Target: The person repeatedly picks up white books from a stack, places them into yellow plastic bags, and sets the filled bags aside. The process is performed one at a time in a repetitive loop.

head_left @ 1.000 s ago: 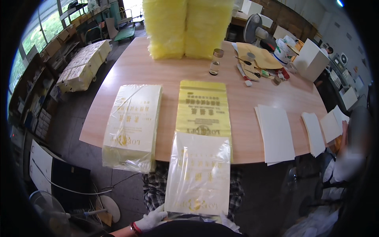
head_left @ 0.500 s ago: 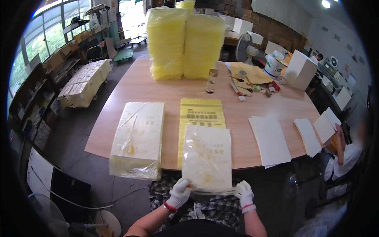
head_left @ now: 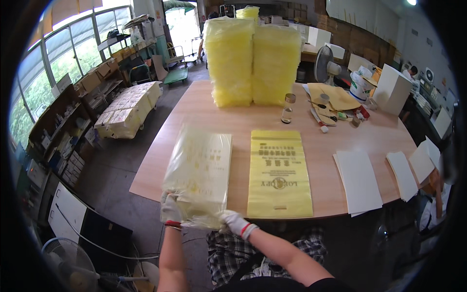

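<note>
A clear yellowish plastic bag with white paper in it lies over the left stack on the table's near edge, its top partly lifted and blurred. My left hand, in a white glove with a red cuff, grips the bag's lower left corner. At the lower right corner, my right hand, gloved the same way, pinches the loose plastic edge. To the right lies a flat yellow printed bag stack, touched by neither hand. How many bags are under the one I hold is hidden.
Tall piles of yellow bags stand at the back. Beside them are a clear cylinder, brown paper, a white bucket and a fan. White paper stacks lie right, where another person's arm reaches in.
Both hands have carried the filled bag left, from over the yellow stack onto the left stack. The yellow stack's print is now uncovered. The view has shifted left.
</note>
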Motion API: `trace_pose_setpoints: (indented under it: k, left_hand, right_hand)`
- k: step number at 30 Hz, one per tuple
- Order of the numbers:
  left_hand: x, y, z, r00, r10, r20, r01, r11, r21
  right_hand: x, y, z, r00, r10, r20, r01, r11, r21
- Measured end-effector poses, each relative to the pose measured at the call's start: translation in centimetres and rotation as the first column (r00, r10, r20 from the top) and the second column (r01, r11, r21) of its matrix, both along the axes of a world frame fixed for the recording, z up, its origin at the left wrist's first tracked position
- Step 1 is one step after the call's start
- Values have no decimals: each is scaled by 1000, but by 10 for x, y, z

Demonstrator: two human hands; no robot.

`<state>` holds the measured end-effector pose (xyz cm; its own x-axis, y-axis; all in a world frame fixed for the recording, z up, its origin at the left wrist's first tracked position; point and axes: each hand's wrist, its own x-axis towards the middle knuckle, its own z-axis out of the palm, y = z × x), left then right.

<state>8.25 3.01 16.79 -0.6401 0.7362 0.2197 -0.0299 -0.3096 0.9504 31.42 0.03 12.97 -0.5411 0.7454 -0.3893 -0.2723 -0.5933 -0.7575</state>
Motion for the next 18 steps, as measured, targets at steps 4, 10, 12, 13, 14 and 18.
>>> trace_pose_setpoints:
  k: [4,10,12,13,14,18]
  left_hand:
    - [-80,-14,-94,994,93,-54,-102,972,-214]
    - [-30,-101,-176,938,235,254,-65,841,-537]
    - [25,-125,-164,961,-247,-128,79,681,-728]
    - [67,-127,-126,844,-480,-237,236,731,-640]
    - [106,-124,-83,666,-651,-364,404,725,-558]
    - [209,-68,-15,289,-712,-640,734,594,-330]
  right_hand:
    - [-23,-11,-22,974,-43,221,43,999,3]
    - [45,-70,-61,974,158,164,-141,984,-111]
    - [89,-85,-37,991,56,123,-41,992,-123]
    - [121,-91,-76,999,-4,-50,-5,984,-175]
    - [144,-98,-115,972,-72,-221,20,973,-231]
    - [183,-109,-56,918,-293,266,338,930,-142]
